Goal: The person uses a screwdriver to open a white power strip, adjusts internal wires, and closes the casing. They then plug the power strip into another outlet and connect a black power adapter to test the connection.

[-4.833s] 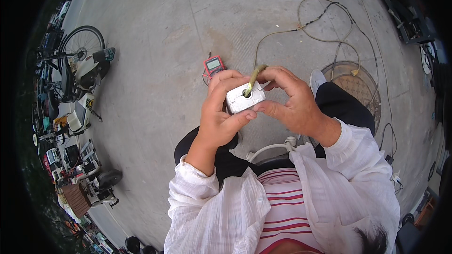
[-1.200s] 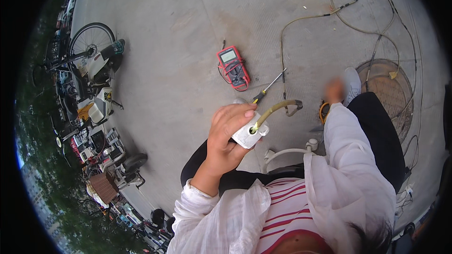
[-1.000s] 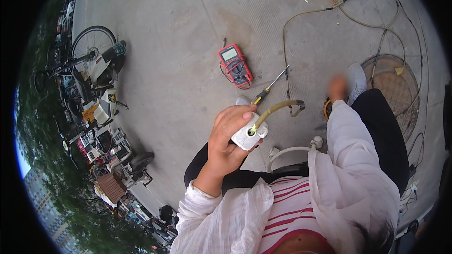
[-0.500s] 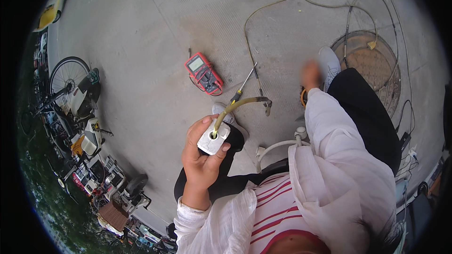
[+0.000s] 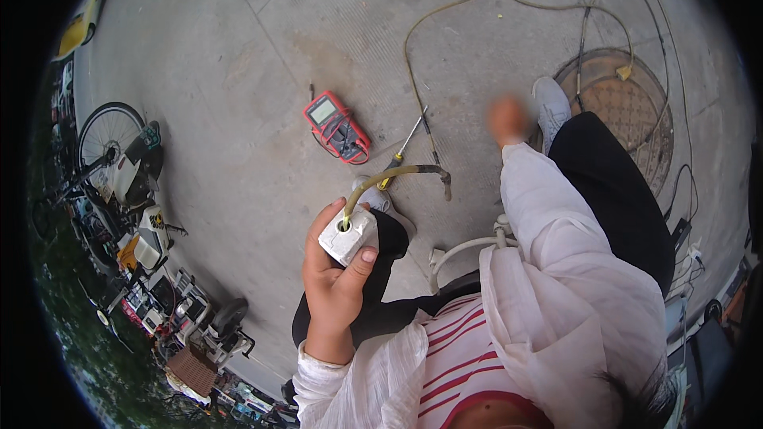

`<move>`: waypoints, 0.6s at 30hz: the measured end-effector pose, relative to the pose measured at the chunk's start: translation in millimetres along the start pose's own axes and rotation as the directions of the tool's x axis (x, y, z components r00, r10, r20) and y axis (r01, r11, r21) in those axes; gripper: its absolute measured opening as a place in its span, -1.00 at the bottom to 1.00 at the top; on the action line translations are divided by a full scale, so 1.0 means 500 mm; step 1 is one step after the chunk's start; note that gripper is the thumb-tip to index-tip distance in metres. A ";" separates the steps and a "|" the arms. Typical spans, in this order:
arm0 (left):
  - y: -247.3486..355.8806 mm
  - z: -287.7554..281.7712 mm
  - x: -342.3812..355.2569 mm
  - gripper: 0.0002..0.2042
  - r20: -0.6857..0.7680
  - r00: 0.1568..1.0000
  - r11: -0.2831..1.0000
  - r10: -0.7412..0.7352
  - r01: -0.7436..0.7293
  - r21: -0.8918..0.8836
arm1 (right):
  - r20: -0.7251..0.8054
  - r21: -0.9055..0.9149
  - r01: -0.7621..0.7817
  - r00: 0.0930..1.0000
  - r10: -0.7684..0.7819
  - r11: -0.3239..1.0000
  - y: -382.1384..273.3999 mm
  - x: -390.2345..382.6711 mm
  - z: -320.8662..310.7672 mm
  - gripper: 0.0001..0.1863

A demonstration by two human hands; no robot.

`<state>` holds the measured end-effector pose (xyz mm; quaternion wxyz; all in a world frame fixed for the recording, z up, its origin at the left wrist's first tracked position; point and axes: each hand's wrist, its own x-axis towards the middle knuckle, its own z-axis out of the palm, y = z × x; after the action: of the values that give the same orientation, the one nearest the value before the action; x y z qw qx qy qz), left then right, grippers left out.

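Note:
My left hand (image 5: pixel 335 284) is closed round a white block-shaped connector (image 5: pixel 351 240), fingers on the far side and thumb on the near side. A thick yellowish cable (image 5: pixel 395 175) rises out of the round hole in its top and curves right to a dark, taped end. My right hand (image 5: pixel 509 118) is stretched out over the pavement beside my right shoe; blur hides its fingers and anything in them. Ahead of the connector lies a red multimeter (image 5: pixel 338 128) with its leads wound round it. A screwdriver (image 5: pixel 395 165) with a yellow and black handle lies between the multimeter and the cable.
A long taped cable (image 5: pixel 409 44) loops over the pavement to the far right, past a round manhole cover (image 5: pixel 628 95) with a yellow plug (image 5: pixel 624 72) on it. Parked bicycles and scooters (image 5: pixel 139 167) line the left. A white curved tube frame (image 5: pixel 457 251) stands near my lap.
My left hand has shifted slightly left with the connector, which is now turned a little. My right hand has moved a little left, and the orange loop beside it no longer shows.

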<state>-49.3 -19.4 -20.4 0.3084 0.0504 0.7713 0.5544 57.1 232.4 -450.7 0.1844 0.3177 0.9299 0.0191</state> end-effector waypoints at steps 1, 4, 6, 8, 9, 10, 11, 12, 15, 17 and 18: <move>-0.004 -0.002 0.003 -0.39 -0.005 1.000 1.000 -0.003 0.002 -0.028 | -0.017 -0.086 0.054 0.998 -0.055 0.995 -0.003 0.003 0.014 -0.84; -0.001 -0.003 0.005 -0.43 -0.015 0.995 0.976 -0.101 0.096 -0.194 | -0.058 -0.198 0.158 0.983 -0.172 0.968 0.002 0.006 0.032 -0.84; -0.003 -0.008 0.009 -0.49 0.018 0.986 0.934 -0.164 0.161 -0.319 | -0.099 -0.077 0.161 0.981 -0.168 0.984 0.007 0.003 0.032 -0.84; -0.003 -0.011 -0.001 -0.54 0.042 0.975 0.863 -0.220 0.214 -0.458 | -0.042 0.425 -0.129 0.986 0.162 0.896 -0.016 -0.006 -0.070 -0.85; 0.001 -0.015 -0.006 -0.56 0.055 0.971 0.821 -0.233 0.227 -0.524 | 0.046 0.636 -0.257 0.954 0.297 0.727 -0.031 -0.006 -0.143 -0.85; 0.013 -0.013 -0.011 -0.57 0.065 0.965 0.802 -0.252 0.246 -0.544 | -0.011 0.716 -0.192 0.958 0.286 0.671 -0.041 -0.004 -0.197 -0.85; 0.015 -0.017 -0.013 -0.57 0.116 0.967 0.794 -0.228 0.253 -0.553 | -0.072 0.784 -0.122 0.956 0.284 0.609 -0.044 -0.002 -0.246 -0.85; 0.025 -0.018 -0.018 -0.57 0.122 0.972 0.796 -0.201 0.235 -0.558 | -0.130 0.840 -0.049 0.949 0.287 0.540 -0.049 -0.001 -0.296 -0.85; 0.042 -0.013 -0.034 -0.57 0.157 0.982 0.790 -0.107 0.180 -0.586 | -0.271 0.917 0.183 0.938 0.216 0.354 -0.065 -0.010 -0.495 -0.87; 0.050 -0.008 -0.041 -0.58 0.177 0.984 0.795 -0.021 0.124 -0.594 | -0.297 0.950 0.276 0.944 0.145 0.148 -0.064 -0.035 -0.619 -0.85; 0.056 -0.005 -0.044 -0.59 0.182 0.983 0.798 0.019 0.095 -0.595 | -0.346 0.936 0.337 0.933 0.093 0.102 -0.062 -0.063 -0.688 -0.85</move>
<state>-40.2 -20.1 14.2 0.3874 -0.0160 0.5259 0.7571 -60.2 216.9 -124.9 -0.2266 0.2714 0.7429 -0.5684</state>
